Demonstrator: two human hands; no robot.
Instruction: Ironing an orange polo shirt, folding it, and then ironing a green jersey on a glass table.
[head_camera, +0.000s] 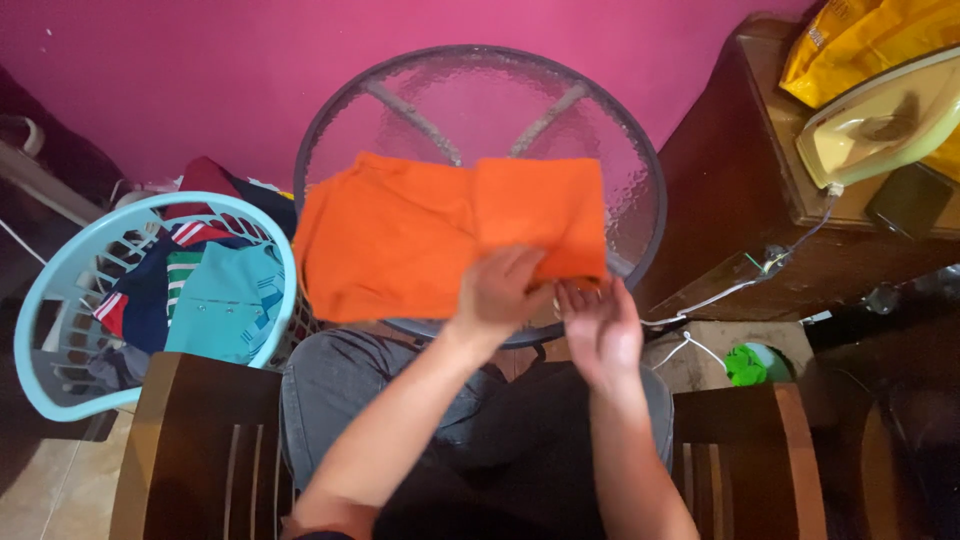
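Pinching the near edge of the orange cloth (420, 235) between them, left hand (500, 295) and right hand (600, 330) should, I judge, square the corners before creasing, as it lies part-folded on the round glass table (640, 190), long axis left-to-right.
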